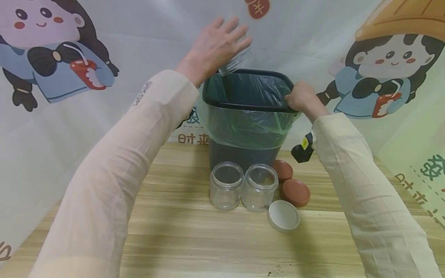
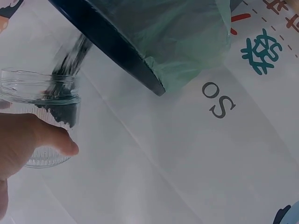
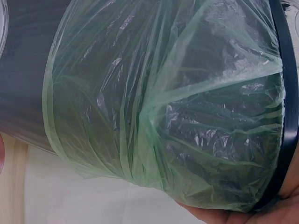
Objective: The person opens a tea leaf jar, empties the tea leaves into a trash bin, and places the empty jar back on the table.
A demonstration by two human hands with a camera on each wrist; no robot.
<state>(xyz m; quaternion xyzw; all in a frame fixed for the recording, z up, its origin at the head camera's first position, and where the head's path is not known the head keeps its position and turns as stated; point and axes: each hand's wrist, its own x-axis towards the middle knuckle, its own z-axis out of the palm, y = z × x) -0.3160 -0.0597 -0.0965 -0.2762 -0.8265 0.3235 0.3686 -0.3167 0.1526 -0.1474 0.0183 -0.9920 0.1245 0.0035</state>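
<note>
My left hand (image 1: 215, 48) holds a clear jar (image 1: 232, 66) tilted over the left side of a dark bin (image 1: 229, 152). In the left wrist view the thumb (image 2: 56, 140) lies across the jar, and dark loose material (image 2: 72, 58) streams from its mouth towards the bin. A thin green plastic bag (image 1: 240, 127) lines the bin and folds down over its black rim (image 1: 250, 107). My right hand (image 1: 303, 97) grips the rim at the right; in the right wrist view its fingers (image 3: 219, 215) show only partly.
Two clear open jars (image 1: 227, 189) (image 1: 260, 189) stand before the bin on the wooden table (image 1: 194, 239). Two reddish lids (image 1: 295, 192) (image 1: 283, 170) and a pale lid (image 1: 283, 216) lie beside them. Dark crumbs (image 1: 274, 272) dot the near edge. A printed sheet (image 1: 146, 46) hangs behind.
</note>
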